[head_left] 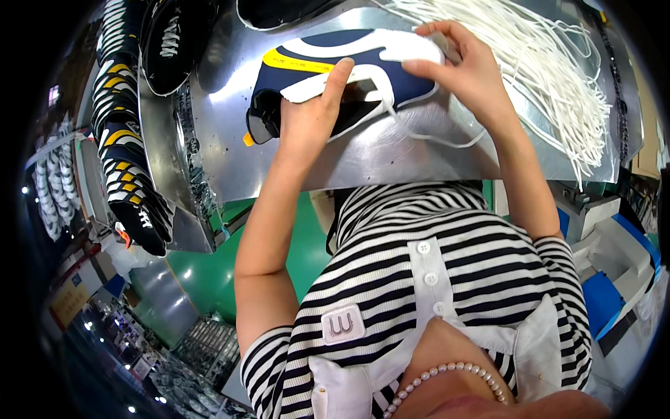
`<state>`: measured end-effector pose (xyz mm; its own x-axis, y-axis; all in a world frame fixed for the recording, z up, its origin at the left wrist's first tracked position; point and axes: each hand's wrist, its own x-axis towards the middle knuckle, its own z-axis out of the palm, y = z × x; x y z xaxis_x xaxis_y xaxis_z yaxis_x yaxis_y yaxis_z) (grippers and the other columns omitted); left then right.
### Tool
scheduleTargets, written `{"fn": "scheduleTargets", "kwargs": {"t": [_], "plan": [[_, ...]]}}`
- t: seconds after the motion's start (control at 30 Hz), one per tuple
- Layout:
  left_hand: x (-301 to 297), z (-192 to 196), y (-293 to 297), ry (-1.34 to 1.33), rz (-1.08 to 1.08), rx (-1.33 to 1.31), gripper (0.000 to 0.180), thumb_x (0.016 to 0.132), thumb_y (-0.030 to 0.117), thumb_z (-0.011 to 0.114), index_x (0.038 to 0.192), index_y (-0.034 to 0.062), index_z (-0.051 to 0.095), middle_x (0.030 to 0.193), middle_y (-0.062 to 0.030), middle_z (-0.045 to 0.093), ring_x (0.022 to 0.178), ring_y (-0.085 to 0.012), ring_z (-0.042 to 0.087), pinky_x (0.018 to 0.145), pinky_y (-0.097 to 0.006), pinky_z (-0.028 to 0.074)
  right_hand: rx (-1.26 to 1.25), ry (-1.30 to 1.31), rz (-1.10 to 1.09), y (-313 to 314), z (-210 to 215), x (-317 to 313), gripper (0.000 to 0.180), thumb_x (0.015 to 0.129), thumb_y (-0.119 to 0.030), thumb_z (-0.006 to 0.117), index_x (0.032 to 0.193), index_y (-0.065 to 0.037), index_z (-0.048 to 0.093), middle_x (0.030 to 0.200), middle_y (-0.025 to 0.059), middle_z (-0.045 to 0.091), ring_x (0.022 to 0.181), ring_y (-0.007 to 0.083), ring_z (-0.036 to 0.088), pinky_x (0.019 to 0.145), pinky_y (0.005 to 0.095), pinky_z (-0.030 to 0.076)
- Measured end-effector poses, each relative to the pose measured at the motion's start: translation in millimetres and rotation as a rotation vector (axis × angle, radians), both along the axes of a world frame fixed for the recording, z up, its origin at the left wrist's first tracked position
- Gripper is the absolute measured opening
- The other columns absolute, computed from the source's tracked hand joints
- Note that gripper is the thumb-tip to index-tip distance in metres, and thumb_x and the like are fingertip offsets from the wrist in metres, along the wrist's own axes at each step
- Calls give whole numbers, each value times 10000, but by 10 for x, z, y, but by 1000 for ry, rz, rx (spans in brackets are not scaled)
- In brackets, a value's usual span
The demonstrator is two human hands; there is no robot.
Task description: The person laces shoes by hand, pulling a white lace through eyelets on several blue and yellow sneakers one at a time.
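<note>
A navy shoe upper (413, 85) with white overlays and a yellow strip lies on its side over the metal table, toe toward the right. My left hand (307, 129) grips it at the opening, thumb on the outer side and fingers hidden inside. With my right hand (481, 77) I hold the white toe end, thumb on the near side and fingers curled round the tip. A white shoelace (436, 142) comes out at the shoe's opening and trails along the table toward my right wrist.
A big bundle of white shoelaces (551, 91) covers the right of the metal table (241, 164). Black shoe uppers (167, 56) lie at the far left and far edge. Further left hangs a long row of nested shoe uppers (118, 140). A grey-and-blue bin (593, 258) stands right.
</note>
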<state>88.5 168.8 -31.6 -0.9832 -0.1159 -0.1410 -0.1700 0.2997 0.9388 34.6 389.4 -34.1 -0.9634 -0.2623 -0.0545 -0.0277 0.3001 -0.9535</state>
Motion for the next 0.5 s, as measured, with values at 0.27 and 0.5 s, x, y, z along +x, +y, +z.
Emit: {"fn": "scheduleTargets", "kwargs": {"t": [0.27,0.5], "plan": [[253,106,-81,180,-280,-594,281,804,213,761,1008,43,671,808,-144,686,708,-330,663,617,-382,506,-145,-8,-95,-73,-171,-22,266,841,-280,754,952,-49,684,842,30,680,727,78,599,651,225,474],[246,207,168,436,-147,-666,145,845,118,719,950,31,670,819,-145,672,674,-309,653,612,-359,504,289,242,58,-112,-303,164,236,861,-242,727,973,-36,705,716,135,667,603,198,639,587,303,496]]}}
